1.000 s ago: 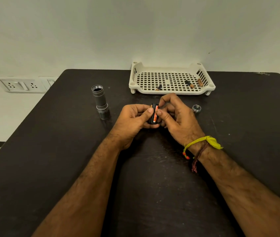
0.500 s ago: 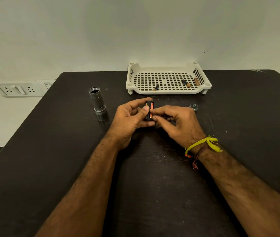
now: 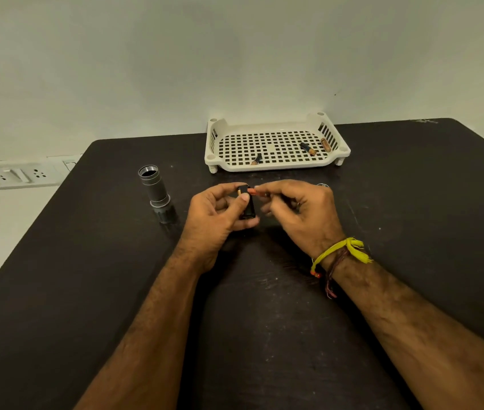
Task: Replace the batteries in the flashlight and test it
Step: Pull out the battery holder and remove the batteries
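My left hand (image 3: 215, 220) grips a black battery holder (image 3: 247, 204) upright over the middle of the dark table (image 3: 87, 291). My right hand (image 3: 300, 211) pinches a small orange-ended battery (image 3: 254, 192) at the holder's top. The grey flashlight body (image 3: 155, 190) stands on its head at the left, its threaded end open upward. Its tail cap (image 3: 322, 185) peeks out behind my right hand.
A white slotted tray (image 3: 276, 165) sits at the table's far edge with three batteries in it: one (image 3: 256, 159) near the front, two (image 3: 308, 148) at the right. A wall socket panel (image 3: 17, 174) lies left of the table.
My right hand has lifted the orange battery from the holder's side up to its top end. The view has shifted slightly; the flashlight body and tray stay put.
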